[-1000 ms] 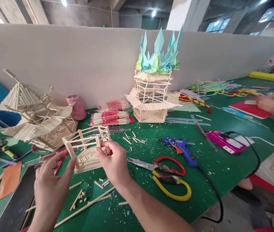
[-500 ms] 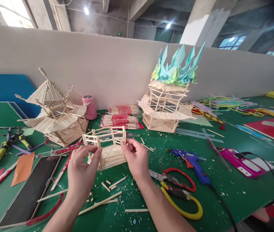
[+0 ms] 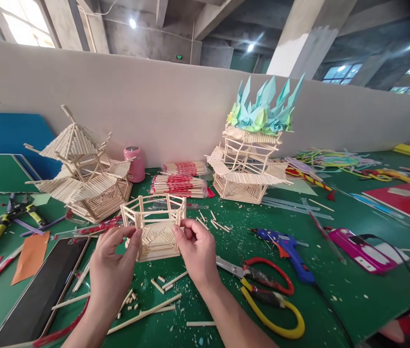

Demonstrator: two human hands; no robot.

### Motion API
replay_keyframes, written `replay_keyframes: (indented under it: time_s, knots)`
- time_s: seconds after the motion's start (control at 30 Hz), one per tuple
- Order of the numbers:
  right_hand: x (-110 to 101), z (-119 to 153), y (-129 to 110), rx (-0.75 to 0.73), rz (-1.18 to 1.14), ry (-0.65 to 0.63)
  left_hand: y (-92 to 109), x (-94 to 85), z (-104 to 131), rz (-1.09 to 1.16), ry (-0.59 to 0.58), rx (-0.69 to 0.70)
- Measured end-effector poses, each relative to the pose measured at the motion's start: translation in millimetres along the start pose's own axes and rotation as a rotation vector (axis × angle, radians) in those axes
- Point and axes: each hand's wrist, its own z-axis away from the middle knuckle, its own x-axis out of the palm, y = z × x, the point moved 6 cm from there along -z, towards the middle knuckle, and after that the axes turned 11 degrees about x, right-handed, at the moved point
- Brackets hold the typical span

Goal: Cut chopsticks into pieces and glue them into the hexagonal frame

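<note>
Between my two hands is a small open frame built of wooden sticks (image 3: 157,251), with upright posts, rails round the top and a patterned stick floor. My left hand (image 3: 116,261) pinches a front-left post between thumb and fingers. On the right side, my right hand (image 3: 197,249) grips another post the same way, its fingertips partly hidden behind the frame. Loose cut sticks (image 3: 147,311) and short offcuts lie on the green tabletop below. Scissors (image 3: 262,290) with red and yellow handles rest right of my right forearm, near a blue glue gun (image 3: 288,249).
A stick pavilion (image 3: 85,179) stands at back left, another topped with blue paper folds (image 3: 248,164) at back right. Between them lie bundled sticks (image 3: 179,184) and a pink container (image 3: 134,164). A black phone (image 3: 41,290), pliers (image 3: 9,220) and a magenta power strip (image 3: 367,246) flank the work area.
The stick frame has shifted slightly left and turned a little, tilting so more of its inside shows. Both hands have moved left with it and keep their hold.
</note>
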Motion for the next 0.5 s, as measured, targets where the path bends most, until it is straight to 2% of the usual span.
replay_keyframes:
  time_s: [0.17, 0.37, 0.5]
  knots:
    - [5.0, 7.5, -1.3, -0.016, 0.000, -0.028, -10.3, -2.1, 7.5, -0.028, -0.008, -0.015]
    - [2.8, 13.4, -2.4, -0.044, 0.010, -0.046, -13.3, -3.0, 17.1, -0.039, 0.004, -0.015]
    - [4.4, 14.6, -6.0, -0.062, 0.014, -0.035, -17.4, -3.7, 18.8, -0.020, -0.003, -0.160]
